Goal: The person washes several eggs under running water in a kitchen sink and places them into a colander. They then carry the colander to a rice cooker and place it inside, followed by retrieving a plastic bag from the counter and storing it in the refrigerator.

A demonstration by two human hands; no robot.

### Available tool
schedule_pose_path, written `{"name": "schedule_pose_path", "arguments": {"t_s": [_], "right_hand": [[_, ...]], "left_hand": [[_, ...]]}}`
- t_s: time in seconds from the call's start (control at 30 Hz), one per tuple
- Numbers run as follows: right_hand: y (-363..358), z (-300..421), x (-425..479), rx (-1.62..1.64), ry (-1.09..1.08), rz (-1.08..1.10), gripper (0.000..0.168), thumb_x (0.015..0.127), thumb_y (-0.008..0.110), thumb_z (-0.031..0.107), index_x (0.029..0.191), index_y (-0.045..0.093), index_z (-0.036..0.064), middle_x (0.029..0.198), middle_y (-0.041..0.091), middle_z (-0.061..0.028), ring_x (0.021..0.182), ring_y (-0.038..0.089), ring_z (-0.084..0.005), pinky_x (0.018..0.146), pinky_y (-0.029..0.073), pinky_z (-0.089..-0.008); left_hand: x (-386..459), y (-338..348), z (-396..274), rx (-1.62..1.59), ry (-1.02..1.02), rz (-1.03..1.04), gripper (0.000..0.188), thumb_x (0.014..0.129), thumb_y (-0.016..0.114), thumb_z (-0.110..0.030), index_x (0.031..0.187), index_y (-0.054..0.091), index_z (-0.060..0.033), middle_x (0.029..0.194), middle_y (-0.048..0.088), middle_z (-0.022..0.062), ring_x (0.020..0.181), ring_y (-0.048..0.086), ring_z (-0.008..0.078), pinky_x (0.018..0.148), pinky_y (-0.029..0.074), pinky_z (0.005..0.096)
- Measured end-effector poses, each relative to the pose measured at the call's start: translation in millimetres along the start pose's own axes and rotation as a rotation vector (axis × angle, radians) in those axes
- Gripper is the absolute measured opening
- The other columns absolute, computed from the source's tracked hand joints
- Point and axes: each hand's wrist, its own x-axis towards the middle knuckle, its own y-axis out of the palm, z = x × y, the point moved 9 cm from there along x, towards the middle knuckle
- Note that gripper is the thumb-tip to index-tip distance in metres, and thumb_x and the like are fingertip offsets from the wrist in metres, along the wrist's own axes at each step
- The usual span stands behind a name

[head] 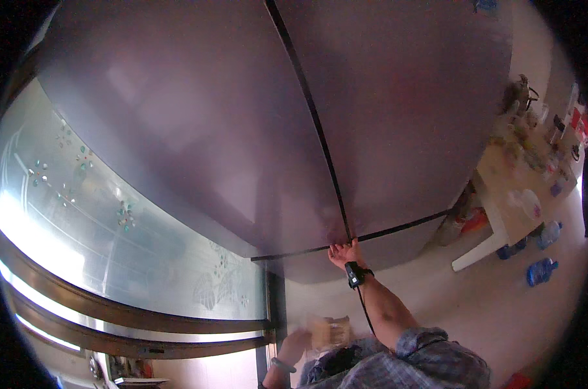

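A tall purple-grey refrigerator (pixel 216 121), with two doors parted by a dark vertical seam, fills the upper view. My right hand (pixel 343 253), a black device strapped at its wrist, has its fingers hooked at the lower edge of the doors, where the vertical and horizontal seams meet. Below and to the left is my left hand (pixel 295 344), blurred, with a band on its wrist. It is against a brown package (pixel 331 332) that it appears to hold; blur hides its fingers and the contents.
At left, a frosted glass panel (pixel 167 262) with flower patterns stands beside the refrigerator, above dark framed rails (pixel 177 347). To the right, a cluttered pale table (pixel 503 194) has blue plastic bottles (pixel 541 271) on the floor near it.
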Motion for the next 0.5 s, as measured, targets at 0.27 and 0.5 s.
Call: {"name": "schedule_pose_path", "arguments": {"t_s": [0.27,0.5], "right_hand": [[-19,-27,-33,-0.332,0.317,0.162,0.055,0.077,0.045,0.062,0.089,0.058,0.011,0.079,0.056,-0.0030,0.076,0.051,-0.0203,0.082,0.038,-0.0380],[-24,-79,-80,-0.450,0.746,0.164,0.057,0.083,0.037,0.057,0.121,0.045,0.015,0.121,0.050,-0.0041,0.108,0.048,-0.0224,0.095,0.031,-0.0452]], "left_hand": [[13,14,-50,0.026,-0.014,0.026,0.022,0.076,0.053,-0.016,0.094,0.057,-0.0045,0.097,0.058,0.0117,0.090,0.055,0.0284,0.078,0.044,0.0365],[-1,38,-31,-0.087,-0.225,-0.022,0.027,0.080,0.050,-0.022,0.094,0.057,-0.0009,0.095,0.058,0.0140,0.086,0.056,0.0277,0.075,0.046,0.0345]]}}
